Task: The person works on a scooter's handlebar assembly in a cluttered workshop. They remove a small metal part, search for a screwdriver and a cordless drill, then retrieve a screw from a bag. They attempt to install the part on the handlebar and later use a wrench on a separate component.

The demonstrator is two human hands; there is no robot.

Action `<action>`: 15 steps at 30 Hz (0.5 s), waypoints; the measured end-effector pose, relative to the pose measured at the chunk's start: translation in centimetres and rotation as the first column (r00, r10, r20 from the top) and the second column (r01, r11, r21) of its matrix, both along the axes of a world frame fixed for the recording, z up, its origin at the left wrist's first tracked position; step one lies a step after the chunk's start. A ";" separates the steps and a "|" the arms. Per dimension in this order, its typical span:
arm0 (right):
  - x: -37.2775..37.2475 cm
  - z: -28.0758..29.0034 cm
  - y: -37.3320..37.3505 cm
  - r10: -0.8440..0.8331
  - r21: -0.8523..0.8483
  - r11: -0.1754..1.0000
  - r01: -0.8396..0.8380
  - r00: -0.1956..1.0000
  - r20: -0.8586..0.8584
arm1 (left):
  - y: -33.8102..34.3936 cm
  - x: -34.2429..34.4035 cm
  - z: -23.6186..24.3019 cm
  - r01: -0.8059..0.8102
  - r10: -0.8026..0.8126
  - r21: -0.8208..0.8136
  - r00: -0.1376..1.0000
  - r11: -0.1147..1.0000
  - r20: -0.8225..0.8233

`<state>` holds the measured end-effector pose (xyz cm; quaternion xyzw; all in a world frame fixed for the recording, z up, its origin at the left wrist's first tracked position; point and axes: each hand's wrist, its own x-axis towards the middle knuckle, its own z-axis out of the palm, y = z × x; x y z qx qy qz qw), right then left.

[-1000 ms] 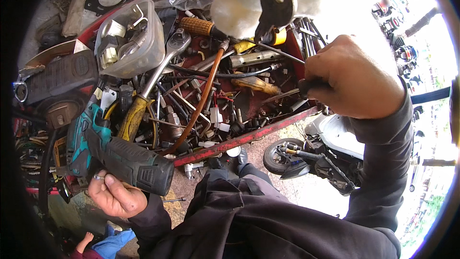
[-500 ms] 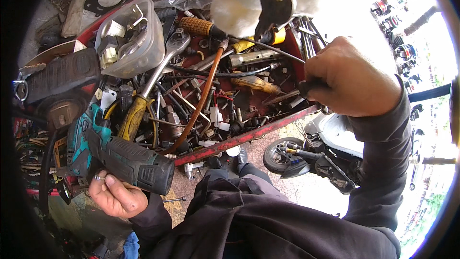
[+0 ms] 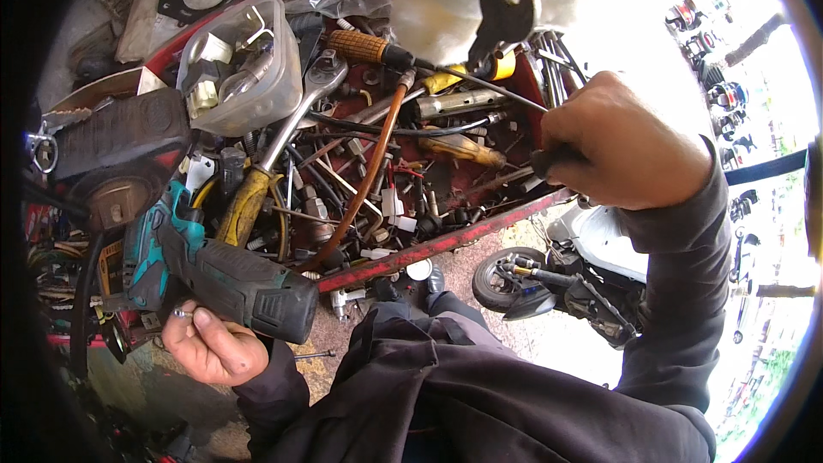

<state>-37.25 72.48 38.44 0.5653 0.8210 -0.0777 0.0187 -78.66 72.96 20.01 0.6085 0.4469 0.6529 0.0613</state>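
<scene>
My left hand [image 3: 219,347] is closed, pinching a small metal bolt [image 3: 183,313] between thumb and fingers. Just above it, a teal and black cordless power tool [image 3: 240,283] lies at the left end of a red metal tray [image 3: 454,240]. Over the tray's right end, my right hand [image 3: 634,141] is closed around a small black piece [image 3: 561,160]; the fingers hide most of it, so its kind is unclear. The tray holds a ratchet [image 3: 279,133] with a yellow handle, an orange-brown hose [image 3: 370,171], a wooden handle [image 3: 463,149] and many loose bolts.
A clear plastic box [image 3: 283,90] of small parts stands on the tray's far left. Keys [image 3: 507,13] hang at the top before white fluffy material [image 3: 429,21]. Left are a dark case [image 3: 120,141] and cables. A motorbike [image 3: 557,283] stands beyond the tray's right end.
The view has shifted slightly, so the tray and tools appear a little farther right. Both hands keep their grips, with the bolt still in my left fingers.
</scene>
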 end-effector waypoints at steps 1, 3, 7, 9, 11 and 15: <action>0.1 0.2 0.0 0.030 0.025 0.999 -0.031 0.999 0.023 | -0.1 0.1 0.0 -0.001 0.001 -0.013 1.000 1.000 0.016; 0.1 0.4 -0.2 0.020 0.010 1.000 -0.020 1.000 0.017 | -0.2 0.2 0.0 -0.008 0.009 -0.027 1.000 1.000 0.014; -0.2 0.3 0.1 -0.049 -0.117 0.992 0.047 0.999 -0.014 | -0.4 0.1 0.2 -0.022 0.020 -0.028 0.998 0.999 -0.054; -0.2 0.4 0.5 -0.037 -0.036 0.999 0.036 0.999 -0.030 | -0.4 -0.1 0.2 -0.018 0.016 -0.033 0.997 0.999 -0.080; 0.0 0.7 1.1 -0.112 0.109 0.987 0.118 0.992 -0.063 | -0.5 -0.3 0.3 -0.017 0.012 -0.046 0.994 0.999 -0.109; 0.1 1.6 0.5 -0.068 -0.117 0.992 0.040 0.967 -0.246 | -0.6 -0.2 0.3 -0.035 0.030 -0.050 0.996 0.998 -0.089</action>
